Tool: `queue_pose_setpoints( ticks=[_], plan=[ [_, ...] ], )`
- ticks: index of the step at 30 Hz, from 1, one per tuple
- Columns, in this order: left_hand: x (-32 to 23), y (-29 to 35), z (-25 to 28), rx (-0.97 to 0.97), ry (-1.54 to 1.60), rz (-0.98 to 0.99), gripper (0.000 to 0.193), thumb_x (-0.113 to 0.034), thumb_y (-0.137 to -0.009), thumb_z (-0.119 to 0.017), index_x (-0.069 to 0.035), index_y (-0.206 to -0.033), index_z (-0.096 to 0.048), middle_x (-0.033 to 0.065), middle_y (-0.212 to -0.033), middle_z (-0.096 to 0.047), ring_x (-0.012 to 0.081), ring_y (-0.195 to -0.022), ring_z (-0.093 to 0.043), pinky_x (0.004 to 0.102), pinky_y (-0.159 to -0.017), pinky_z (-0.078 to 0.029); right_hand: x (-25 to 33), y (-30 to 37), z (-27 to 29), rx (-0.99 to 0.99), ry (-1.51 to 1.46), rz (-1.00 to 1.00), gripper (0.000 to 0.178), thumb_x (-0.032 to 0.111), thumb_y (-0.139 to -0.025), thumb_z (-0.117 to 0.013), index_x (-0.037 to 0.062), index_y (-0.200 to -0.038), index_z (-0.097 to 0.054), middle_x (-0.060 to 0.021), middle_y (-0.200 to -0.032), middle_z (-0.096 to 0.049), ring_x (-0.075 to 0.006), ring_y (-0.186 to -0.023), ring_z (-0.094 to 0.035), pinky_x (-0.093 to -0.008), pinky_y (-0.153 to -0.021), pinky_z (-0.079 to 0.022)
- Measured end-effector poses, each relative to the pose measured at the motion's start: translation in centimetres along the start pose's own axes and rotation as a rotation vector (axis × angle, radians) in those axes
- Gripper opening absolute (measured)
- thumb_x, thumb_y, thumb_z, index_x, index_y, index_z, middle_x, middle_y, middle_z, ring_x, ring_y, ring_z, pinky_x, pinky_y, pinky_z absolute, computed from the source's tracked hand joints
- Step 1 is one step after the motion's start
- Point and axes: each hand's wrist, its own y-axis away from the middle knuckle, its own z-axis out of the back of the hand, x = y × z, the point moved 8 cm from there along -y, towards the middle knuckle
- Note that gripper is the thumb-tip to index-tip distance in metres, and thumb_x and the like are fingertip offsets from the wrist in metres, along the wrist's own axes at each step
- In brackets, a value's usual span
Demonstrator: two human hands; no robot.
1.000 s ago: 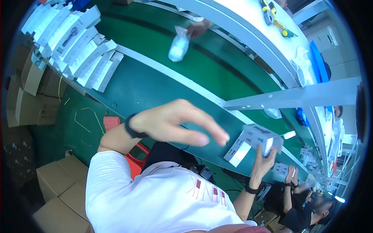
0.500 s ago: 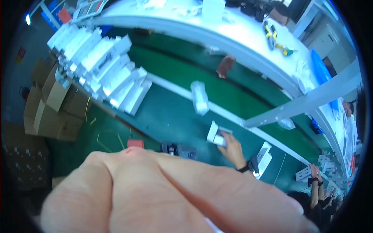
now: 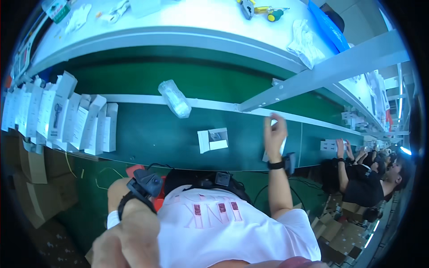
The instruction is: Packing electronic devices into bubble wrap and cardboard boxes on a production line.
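Observation:
My right hand (image 3: 275,138), a dark band and small device at its wrist, reaches over a narrow white box (image 3: 283,145) on the green bench. Its thumb and curled fingers are around the box's far end; the hand covers most of the box. To its left lies an opened white box (image 3: 218,144) with its flap out and a greyish inside showing; neither hand touches it. My left hand (image 3: 125,241) is raised close to the camera at the lower left, a dark device strapped at its wrist. Its fingertips are out of sight at the lower edge.
A row of white printed boxes (image 3: 58,114) stands on the bench at the left. A clear plastic-wrapped item (image 3: 175,99) lies across the white rail (image 3: 210,104). Pliers (image 3: 248,9) and white gloves (image 3: 304,43) are on the upper shelf. A slanting post (image 3: 313,76) crosses the right. Co-workers sit farther right.
The view has turned and shifted. My left hand has drawn back from covering the lower view. My right hand has let go of the opened box and moved right to the narrow box.

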Motion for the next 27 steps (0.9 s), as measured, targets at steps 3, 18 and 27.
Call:
queue_pose_setpoints(
  ticks=[3, 18, 27],
  plan=[
    [-0.7, 1.4, -1.4, 0.178, -0.240, -0.107, 0.040, -0.013, -0.093, -0.057, -0.026, -0.130, -0.054, -0.0086, -0.138, -0.048, 0.0127, -0.127, -0.043, 0.0410, -0.103, -0.032, -6.7, -5.8, 1.6, -0.116, 0.083, 0.002, 0.047, 0.013, -0.082, -0.066, -0.0022, -0.123, -0.049, -0.0165, -0.117, -0.054, -0.0261, -0.082, -0.058, -0.0332, -0.069, -0.048],
    [12.4, 15.8, -3.5, -0.294, -0.539, 0.892, 0.036, -0.016, -0.083, -0.066, 0.007, -0.109, -0.063, 0.0183, -0.098, -0.067, 0.0253, -0.091, -0.064, 0.0329, -0.084, -0.049, -30.0, -20.8, -18.4, 0.575, 0.699, 0.490, 0.057, 0.030, -0.081, -0.063, 0.0130, -0.133, -0.046, -0.0132, -0.138, -0.045, -0.0369, -0.128, -0.039, -0.0524, -0.102, -0.035],
    [18.8, 16.6, -5.3, -0.056, -0.070, 1.155, 0.067, -0.027, -0.083, -0.068, 0.007, -0.134, -0.041, 0.0165, -0.116, -0.059, 0.0234, -0.107, -0.058, 0.0379, -0.097, -0.043, -16.8, -14.2, 5.9, 0.130, -0.081, 0.148, 0.054, 0.021, -0.074, -0.072, -0.0025, -0.118, -0.053, -0.0198, -0.107, -0.061, -0.0342, -0.097, -0.059, -0.0390, -0.086, -0.047]
  ],
)
